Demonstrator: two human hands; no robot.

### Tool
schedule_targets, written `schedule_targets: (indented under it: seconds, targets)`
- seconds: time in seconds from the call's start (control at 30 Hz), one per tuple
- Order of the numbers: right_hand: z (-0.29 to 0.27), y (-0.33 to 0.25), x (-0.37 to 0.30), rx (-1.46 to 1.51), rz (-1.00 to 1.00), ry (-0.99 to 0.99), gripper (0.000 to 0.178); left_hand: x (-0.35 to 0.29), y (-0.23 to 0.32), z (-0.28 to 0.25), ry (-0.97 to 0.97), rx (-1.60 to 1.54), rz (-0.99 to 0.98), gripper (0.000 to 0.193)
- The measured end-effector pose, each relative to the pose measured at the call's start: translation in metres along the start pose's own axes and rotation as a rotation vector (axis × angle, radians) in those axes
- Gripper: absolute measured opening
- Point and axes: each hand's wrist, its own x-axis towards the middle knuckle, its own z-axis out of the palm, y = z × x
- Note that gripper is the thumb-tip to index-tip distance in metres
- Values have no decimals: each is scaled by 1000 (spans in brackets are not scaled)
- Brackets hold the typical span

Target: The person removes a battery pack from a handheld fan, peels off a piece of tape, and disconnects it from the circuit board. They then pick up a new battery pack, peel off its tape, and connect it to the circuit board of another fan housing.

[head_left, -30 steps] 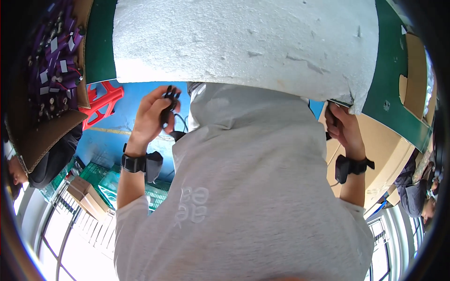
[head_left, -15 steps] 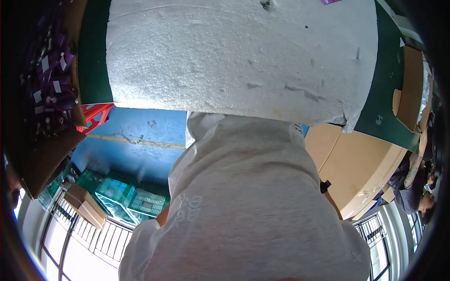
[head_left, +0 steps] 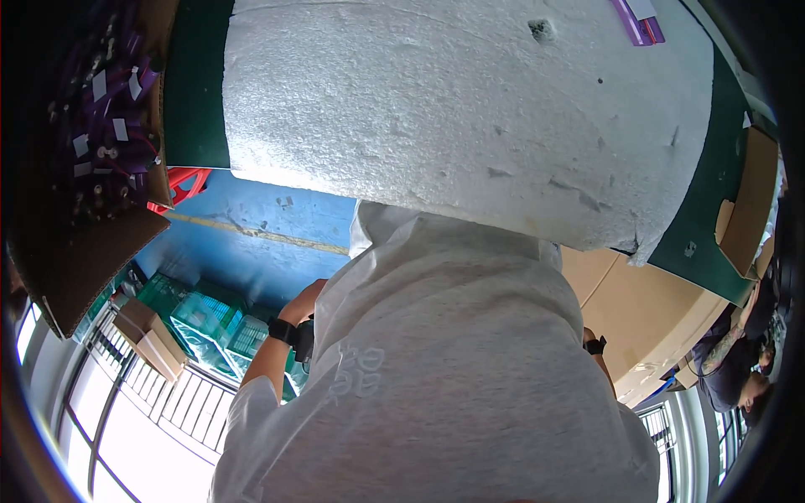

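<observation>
My left hand (head_left: 309,295) is down at my left hip, beside the grey shirt (head_left: 444,352). Its fingers are hidden behind the cloth, so any hold cannot be made out. A black wristband (head_left: 283,331) with a bulky black piece sits on that wrist. On the other side, only a sliver of my right hand (head_left: 589,334) shows past the shirt, above a dark wristband (head_left: 595,345); its fingers are hidden too. Ahead of me a white foam sheet (head_left: 453,109) covers much of the green tabletop (head_left: 194,92). A purple, white-labelled pack (head_left: 640,23) lies at its far right.
Left, an open cardboard box (head_left: 101,272) holds several purple packs with white labels. Green plastic crates (head_left: 205,314) stand on the blue floor (head_left: 251,214) near a red stool (head_left: 186,186). A large carton (head_left: 637,310) is at right. Another person (head_left: 729,360) is far right.
My view has shifted, so the foam sheet sits tilted and further right. More of the purple pack shows. My left forearm and hand have come into sight beside the shirt.
</observation>
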Motion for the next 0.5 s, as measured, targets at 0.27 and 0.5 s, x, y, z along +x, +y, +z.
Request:
schedule_targets:
  seconds: [0.27,0.5]
  targets:
    - [25,10,23,200,-55,75,30,70,-29,-3,284,488,443,32]
    - [32,77,50,132,-330,2,31,101,-20,-28,321,467,502,32]
